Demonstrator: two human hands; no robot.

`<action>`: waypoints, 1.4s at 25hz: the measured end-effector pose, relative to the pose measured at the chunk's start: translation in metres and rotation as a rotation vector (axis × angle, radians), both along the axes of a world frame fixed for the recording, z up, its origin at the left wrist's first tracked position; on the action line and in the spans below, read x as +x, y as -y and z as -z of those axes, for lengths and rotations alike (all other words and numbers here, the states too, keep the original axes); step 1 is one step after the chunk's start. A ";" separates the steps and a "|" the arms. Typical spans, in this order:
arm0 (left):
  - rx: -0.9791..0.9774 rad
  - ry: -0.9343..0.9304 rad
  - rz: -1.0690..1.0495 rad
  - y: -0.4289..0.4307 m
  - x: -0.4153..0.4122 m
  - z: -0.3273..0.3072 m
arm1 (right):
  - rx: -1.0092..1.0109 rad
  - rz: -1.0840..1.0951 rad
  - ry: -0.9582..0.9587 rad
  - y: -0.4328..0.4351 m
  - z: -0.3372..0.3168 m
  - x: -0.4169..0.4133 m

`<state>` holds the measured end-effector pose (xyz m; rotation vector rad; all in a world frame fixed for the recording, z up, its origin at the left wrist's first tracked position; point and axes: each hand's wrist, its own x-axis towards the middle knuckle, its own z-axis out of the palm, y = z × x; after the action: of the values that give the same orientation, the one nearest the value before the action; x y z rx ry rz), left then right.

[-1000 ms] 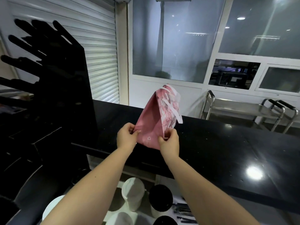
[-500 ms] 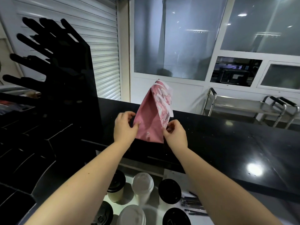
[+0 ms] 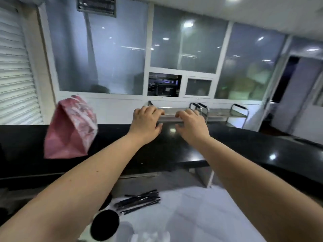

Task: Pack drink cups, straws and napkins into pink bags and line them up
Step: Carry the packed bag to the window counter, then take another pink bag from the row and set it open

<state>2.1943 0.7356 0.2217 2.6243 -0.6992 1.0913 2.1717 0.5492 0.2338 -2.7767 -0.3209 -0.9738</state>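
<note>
A black counter (image 3: 174,151) spans the far side. A pink bag (image 3: 70,131) stands on it at left, tilted. Right of it, the left hand (image 3: 146,122) and right hand (image 3: 191,125) hover empty, fingers loosely spread. Black straws (image 3: 138,201) lie near.

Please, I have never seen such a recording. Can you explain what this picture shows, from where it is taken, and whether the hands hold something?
There is no machine here. A person wears a camera on the head, so you look along their own arms. The left hand and right hand reach forward over a black counter; both are open and hold nothing. A pink bag stands on that counter to the left, apart from the hands. Lower down, on a white surface, lie black straws and a cup with a black lid. The picture is somewhat blurred.
</note>
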 end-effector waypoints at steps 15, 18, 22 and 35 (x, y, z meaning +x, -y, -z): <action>0.162 -0.033 0.837 0.565 -0.331 0.014 | -0.160 0.982 -0.063 0.460 0.017 -0.472; 0.191 -0.049 1.022 0.625 -0.397 0.026 | -0.118 1.150 -0.132 0.492 0.032 -0.550; 0.328 -0.061 1.299 0.690 -0.507 0.062 | -0.059 1.446 -0.260 0.504 0.074 -0.658; 0.432 0.093 2.021 0.687 -0.842 0.092 | 0.161 2.295 -0.336 0.373 0.100 -0.961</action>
<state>1.3522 0.0490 0.1297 0.7314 -2.6338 0.2556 1.2105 0.1764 0.1343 -1.8138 2.9952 -0.3412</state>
